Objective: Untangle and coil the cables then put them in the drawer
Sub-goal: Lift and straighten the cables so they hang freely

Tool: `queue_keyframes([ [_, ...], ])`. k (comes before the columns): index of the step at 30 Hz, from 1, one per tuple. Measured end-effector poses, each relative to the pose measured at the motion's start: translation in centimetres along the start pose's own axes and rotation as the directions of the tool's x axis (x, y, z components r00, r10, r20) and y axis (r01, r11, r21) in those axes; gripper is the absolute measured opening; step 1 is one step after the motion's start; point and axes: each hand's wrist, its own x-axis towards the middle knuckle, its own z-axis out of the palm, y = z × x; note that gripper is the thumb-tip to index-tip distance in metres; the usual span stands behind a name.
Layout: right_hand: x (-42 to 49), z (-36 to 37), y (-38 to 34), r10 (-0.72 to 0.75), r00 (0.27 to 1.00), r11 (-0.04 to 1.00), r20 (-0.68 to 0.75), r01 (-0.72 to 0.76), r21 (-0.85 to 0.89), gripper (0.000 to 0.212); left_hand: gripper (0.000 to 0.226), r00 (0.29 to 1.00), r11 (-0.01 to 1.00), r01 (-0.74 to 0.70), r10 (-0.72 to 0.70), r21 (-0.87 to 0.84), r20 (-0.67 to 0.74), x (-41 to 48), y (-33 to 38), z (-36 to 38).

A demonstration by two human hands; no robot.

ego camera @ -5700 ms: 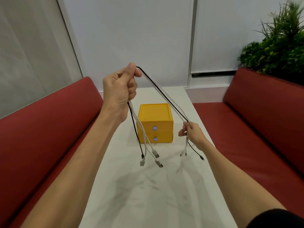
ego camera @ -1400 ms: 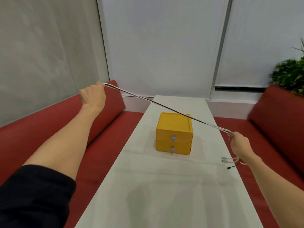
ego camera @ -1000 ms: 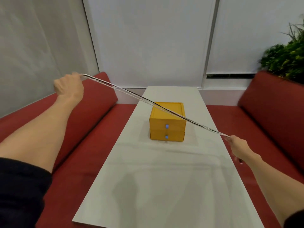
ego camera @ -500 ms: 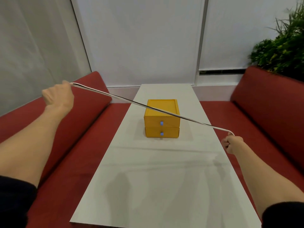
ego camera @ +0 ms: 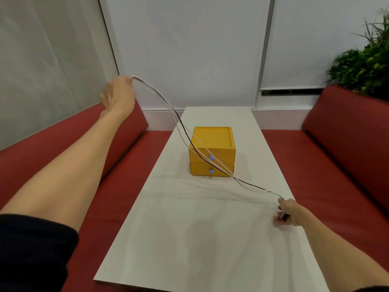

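Right hand point(ego camera: 287, 211) is low at the right edge of the table point(ego camera: 189, 239), fingers curled round one end of the cables point(ego camera: 195, 151).
- Risk: the grip looks shallow. A sharp tug from the far end could pull a plug free.

The cables, several white and one black, sag in a loose curve between the hands, strands fanned apart, crossing in front of the yellow drawer unit point(ego camera: 212, 135).
- Risk: with this slack, the strands may cross and re-tangle, or the loop may snag the unit's corner and drag it.
- Both drawers look closed. Coiling with both hands occupied leaves none free to open one.

Left hand point(ego camera: 119, 93) is raised at far left and blurred. The cables leave its fingertips, so the fingers appear closed on them, but exact finger position is unclear.
- Risk: a fast swing here could whip the bundle.
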Motion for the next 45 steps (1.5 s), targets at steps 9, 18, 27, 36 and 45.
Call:
queue_keyframes([
  [9, -6.2, 0.1, -12.2, -0.669, 0.735, 0.581, 0.111, 0.61, -0.539, 0.054, 0.029, 0.92, 0.925, -0.365, 0.376, -0.11, 0.109, -0.6, 8.0, 0.5],
  [18, -20.2, 7.2, -22.3, -0.923, 0.047, -0.009, 0.381, 0.99, -0.143, 0.018, 0.033, 0.658, 0.673, -0.736, 0.737, -0.075, 0.154, -5.1, 10.8, 1.6],
  [27, -17.4, 6.2, -21.2, -0.871, 0.092, -0.054, 0.482, 0.958, -0.28, 0.027, 0.039, 0.907, 0.918, -0.397, 0.392, 0.001, 0.157, -3.8, 1.1, 2.3],
  [36, -20.1, 5.8, -24.2, -0.832, -0.001, -0.215, 0.555, 0.922, -0.321, 0.026, 0.053, 0.374, 0.859, 0.282, 0.311, -0.427, 0.874, -4.9, 0.2, 0.2],
  [45, -23.5, 5.1, -27.0, -0.771, -0.07, -0.287, 0.633, 0.926, -0.247, 0.026, 0.04, 0.569, 0.484, 0.419, 0.519, -0.768, 0.637, -6.4, 6.6, -1.0],
])
